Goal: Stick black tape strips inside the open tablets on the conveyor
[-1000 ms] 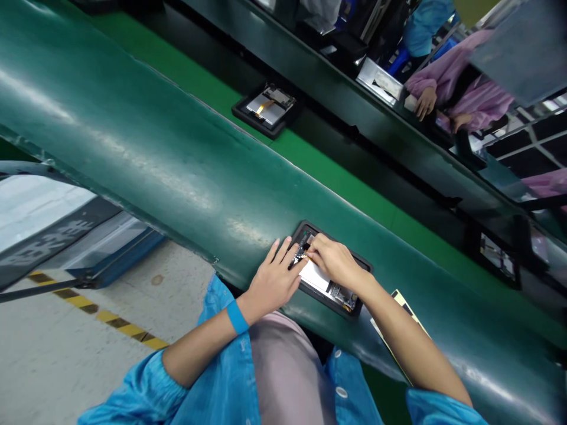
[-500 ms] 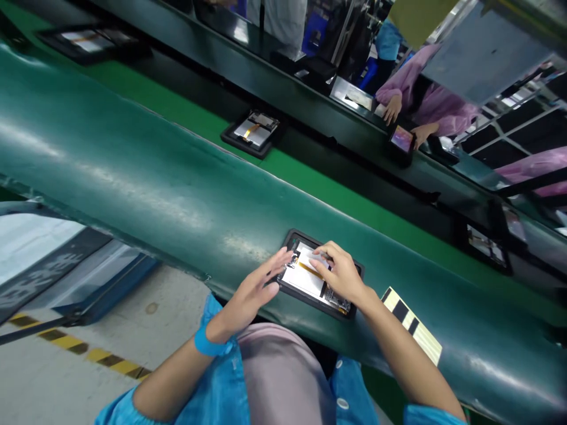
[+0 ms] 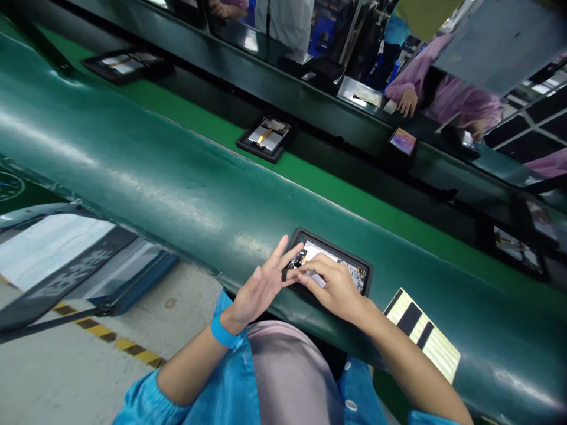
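Note:
An opened tablet (image 3: 357,271) in a black frame lies on the green padded ledge before me, its white battery (image 3: 313,249) and circuit parts facing up. My left hand (image 3: 260,294) is at the tablet's left edge, palm turned up and fingers spread. Over the lower left of the tablet, my right hand (image 3: 335,288) has thumb and forefinger pinched together against the left fingertips. Whatever sits in that pinch is too small to make out. Beside my right forearm is a pale yellow sheet (image 3: 436,348) bearing black strips (image 3: 410,317).
Beyond the ledge runs a green conveyor belt (image 3: 319,177) carrying other opened tablets, one (image 3: 268,137) ahead and another (image 3: 126,64) farther left. Across it, a person in pink sleeves (image 3: 410,88) works near a lit screen (image 3: 403,141). A grey-blue cart (image 3: 84,265) stands lower left.
My right hand has moved left and down across the tablet, from the battery to my left fingertips. My left hand has turned palm up with fingers spread wider. The view has shifted slightly.

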`<state>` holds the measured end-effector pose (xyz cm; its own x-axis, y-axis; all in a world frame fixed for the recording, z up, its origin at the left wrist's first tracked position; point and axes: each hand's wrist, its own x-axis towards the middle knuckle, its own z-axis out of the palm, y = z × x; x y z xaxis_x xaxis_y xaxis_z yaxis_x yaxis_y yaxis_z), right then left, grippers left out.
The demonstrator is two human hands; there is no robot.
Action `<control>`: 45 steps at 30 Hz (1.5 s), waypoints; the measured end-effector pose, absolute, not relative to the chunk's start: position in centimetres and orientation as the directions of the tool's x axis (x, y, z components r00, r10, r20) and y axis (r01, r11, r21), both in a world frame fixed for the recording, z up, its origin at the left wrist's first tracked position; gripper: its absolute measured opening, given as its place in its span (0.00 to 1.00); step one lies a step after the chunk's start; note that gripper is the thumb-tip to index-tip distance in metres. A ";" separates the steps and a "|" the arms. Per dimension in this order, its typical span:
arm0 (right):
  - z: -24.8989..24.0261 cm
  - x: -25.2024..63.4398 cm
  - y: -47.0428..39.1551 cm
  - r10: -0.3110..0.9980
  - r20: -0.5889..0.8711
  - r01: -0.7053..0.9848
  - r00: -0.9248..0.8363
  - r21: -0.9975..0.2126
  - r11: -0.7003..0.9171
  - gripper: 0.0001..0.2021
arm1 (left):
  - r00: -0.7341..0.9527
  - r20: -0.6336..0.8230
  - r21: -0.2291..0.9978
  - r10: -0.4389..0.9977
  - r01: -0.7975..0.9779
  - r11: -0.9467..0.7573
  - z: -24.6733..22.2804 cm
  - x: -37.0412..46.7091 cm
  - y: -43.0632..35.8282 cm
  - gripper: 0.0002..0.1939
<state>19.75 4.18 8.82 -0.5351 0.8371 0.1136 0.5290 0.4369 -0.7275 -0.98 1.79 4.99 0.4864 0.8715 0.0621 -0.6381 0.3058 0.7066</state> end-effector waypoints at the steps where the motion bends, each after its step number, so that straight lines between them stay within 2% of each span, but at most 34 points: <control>1: 8.8 19.6 4.2 0.843 0.103 0.543 -0.527 -0.722 0.428 0.08 | 0.490 0.075 0.731 0.869 -0.619 0.286 4.9 -0.9 1.7 0.40; 7: 9.3 18.6 4.7 0.854 0.007 0.627 -0.520 -0.676 0.387 0.04 | 0.552 0.122 0.851 0.825 -0.486 0.199 4.4 -0.6 1.4 0.44; 13: 9.1 18.3 4.6 0.841 0.031 0.582 -0.540 -0.708 0.400 0.03 | 0.569 0.133 0.869 0.811 -0.460 0.181 4.1 -0.6 1.5 0.44; 18: 9.0 18.4 4.5 0.834 0.085 0.543 -0.545 -0.722 0.428 0.06 | 0.559 0.094 0.839 0.824 -0.490 0.237 4.0 -0.4 1.4 0.44; 22: 9.2 18.5 4.5 0.836 0.082 0.544 -0.542 -0.724 0.424 0.06 | 0.549 0.089 0.784 0.831 -0.554 0.281 4.3 -0.1 1.5 0.42; 30: 9.1 18.8 4.4 0.852 0.112 0.507 -0.511 -0.761 0.404 0.07 | 0.549 0.060 0.748 0.834 -0.578 0.327 4.2 0.0 1.7 0.42; 34: 9.1 19.1 4.5 0.890 0.095 0.495 -0.445 -0.802 0.333 0.07 | 0.525 -0.047 0.737 0.850 -0.556 0.384 3.7 0.0 1.8 0.38; 38: 9.2 19.5 4.8 0.899 0.057 0.496 -0.434 -0.818 0.291 0.09 | 0.467 -0.159 0.805 0.870 -0.449 0.388 3.6 0.1 2.1 0.32; 45: 8.9 20.1 5.1 0.915 0.020 0.489 -0.403 -0.841 0.233 0.10 | 0.467 -0.179 0.904 0.866 -0.269 0.332 4.2 0.1 2.6 0.22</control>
<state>20.10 5.12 8.89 -0.4025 0.9152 0.0197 0.4889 0.2332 -0.8406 0.10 2.57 4.20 0.4666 0.8661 -0.1791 -0.2687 0.3317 0.9043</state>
